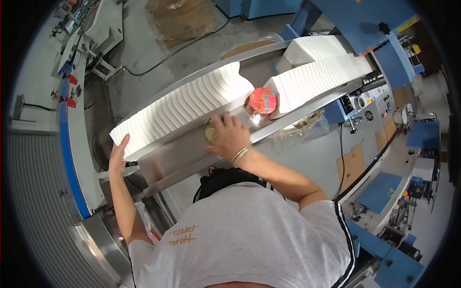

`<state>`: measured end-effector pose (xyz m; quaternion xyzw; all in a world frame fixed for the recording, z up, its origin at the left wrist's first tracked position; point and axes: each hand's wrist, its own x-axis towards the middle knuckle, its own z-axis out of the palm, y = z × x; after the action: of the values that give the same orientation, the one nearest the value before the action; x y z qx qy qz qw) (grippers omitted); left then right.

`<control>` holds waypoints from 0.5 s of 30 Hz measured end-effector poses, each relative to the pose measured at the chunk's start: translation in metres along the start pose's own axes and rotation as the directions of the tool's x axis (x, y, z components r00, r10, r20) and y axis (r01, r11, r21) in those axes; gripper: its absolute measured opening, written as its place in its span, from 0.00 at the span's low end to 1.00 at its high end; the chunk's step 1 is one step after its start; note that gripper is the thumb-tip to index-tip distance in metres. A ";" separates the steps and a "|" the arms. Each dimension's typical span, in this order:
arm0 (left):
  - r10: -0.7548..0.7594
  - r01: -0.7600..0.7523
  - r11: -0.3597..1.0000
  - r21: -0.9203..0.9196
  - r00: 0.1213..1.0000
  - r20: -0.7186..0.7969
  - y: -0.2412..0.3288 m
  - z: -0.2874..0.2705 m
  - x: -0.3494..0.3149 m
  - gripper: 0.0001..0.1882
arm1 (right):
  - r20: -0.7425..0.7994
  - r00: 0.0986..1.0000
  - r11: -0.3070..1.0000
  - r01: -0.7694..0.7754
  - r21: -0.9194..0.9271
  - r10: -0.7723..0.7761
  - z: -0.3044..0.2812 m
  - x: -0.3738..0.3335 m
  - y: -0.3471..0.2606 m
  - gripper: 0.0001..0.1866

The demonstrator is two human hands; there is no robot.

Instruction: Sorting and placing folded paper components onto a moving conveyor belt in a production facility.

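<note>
White row braced at its left end, right hand over a round disc

A long row of white, layered sheets [180, 101] stretches to the left of a red-topped container [263, 100], its right end just beside it. At the row's far left end, well apart from that container, the left hand [117, 156] touches the stack with one digit pointing up; its other fingers are too hidden to tell whether they are spread or pinching. The right hand [232, 138] (bracelets [241, 153] circle its wrist) is nearer the container, on its lower left, fingers parted around a round, yellowish disc [210, 132]; blur hides whether they grip it.

Immediately right of the container runs a second white row [319, 82], with another white block [314, 49] beyond. A metal trough [180, 161] lies beneath the container and both rows. Farther up and right of the container stands a blue machine [365, 21].
</note>
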<state>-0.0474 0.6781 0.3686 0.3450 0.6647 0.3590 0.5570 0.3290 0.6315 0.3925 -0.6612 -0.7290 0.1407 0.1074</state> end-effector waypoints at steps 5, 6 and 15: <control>0.001 0.000 1.000 -0.031 0.999 0.038 -0.005 0.001 0.005 0.41 | -0.219 0.957 0.955 0.231 0.186 -0.189 0.000 -0.006 0.010 0.41; 0.029 -0.029 0.999 0.020 1.000 -0.004 -0.010 -0.001 0.009 0.37 | -0.277 0.938 0.945 0.265 0.192 -0.206 -0.019 -0.007 0.010 0.42; 0.068 -0.068 0.997 -0.036 0.998 0.010 -0.008 0.001 0.009 0.36 | -0.349 0.916 0.978 -0.210 0.011 0.200 -0.109 0.147 0.168 0.43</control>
<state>-0.0483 0.6818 0.3570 0.3595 0.6430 0.3873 0.5543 0.5077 0.7987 0.4321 -0.7496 -0.6271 0.0226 0.2105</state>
